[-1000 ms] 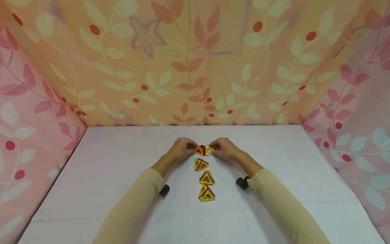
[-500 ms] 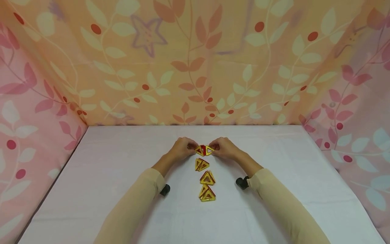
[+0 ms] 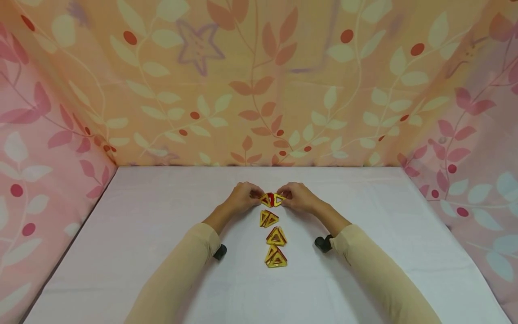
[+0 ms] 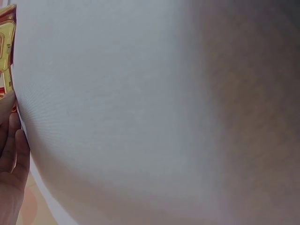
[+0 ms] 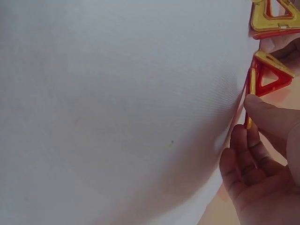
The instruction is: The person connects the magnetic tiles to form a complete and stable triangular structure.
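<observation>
At the far end of a short row of triangular magnetic tiles, both hands work on one group. In the head view my left hand (image 3: 244,197) pinches the outer corner of a yellow triangle tile (image 3: 265,203). Opposite it, my right hand (image 3: 299,197) pinches another yellow triangle tile (image 3: 276,204). A red tile (image 3: 271,196) stands between these two, close against them. In the right wrist view, thumb and fingers grip a tile on edge (image 5: 252,84), next to a red triangle (image 5: 276,85). Only part of the left hand (image 4: 10,157) shows in the left wrist view.
Nearer the body lie three more groups of yellow and red triangle tiles: a far one (image 3: 269,218), a middle one (image 3: 277,236) and a near one (image 3: 277,258). White cloth (image 3: 141,252) covers the table. Patterned curtains (image 3: 259,90) stand behind and at both sides.
The narrow gap between the right-hand yellow tile and the red tile has closed slightly. Both hands otherwise stay almost still, and the nearer groups keep their places.
</observation>
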`<state>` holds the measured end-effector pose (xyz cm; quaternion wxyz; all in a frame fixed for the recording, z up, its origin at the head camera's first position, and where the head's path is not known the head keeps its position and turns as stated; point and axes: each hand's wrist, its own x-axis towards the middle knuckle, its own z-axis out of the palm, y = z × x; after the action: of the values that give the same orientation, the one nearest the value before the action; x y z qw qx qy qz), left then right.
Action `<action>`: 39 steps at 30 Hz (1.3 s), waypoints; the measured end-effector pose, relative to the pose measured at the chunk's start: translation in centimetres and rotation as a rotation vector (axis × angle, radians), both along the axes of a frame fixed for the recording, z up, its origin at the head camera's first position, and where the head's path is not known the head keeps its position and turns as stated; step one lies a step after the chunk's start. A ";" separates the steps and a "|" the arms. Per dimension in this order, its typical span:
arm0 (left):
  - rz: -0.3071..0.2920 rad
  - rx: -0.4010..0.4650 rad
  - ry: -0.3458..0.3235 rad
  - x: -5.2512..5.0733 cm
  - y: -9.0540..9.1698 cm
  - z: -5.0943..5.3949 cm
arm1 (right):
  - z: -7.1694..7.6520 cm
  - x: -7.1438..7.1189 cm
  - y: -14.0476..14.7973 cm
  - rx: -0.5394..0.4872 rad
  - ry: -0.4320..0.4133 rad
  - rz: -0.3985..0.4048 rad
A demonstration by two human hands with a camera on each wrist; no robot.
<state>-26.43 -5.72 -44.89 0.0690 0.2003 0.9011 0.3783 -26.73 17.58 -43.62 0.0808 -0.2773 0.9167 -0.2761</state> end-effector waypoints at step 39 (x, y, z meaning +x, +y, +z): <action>-0.008 0.012 0.004 -0.1 -0.1 -0.2 | 1.3 -0.1 -2.1 -0.054 0.031 0.017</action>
<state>-26.58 -5.86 -45.05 0.0676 0.2049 0.8982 0.3830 -26.79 15.46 -42.33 0.0613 -0.2914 0.9077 -0.2957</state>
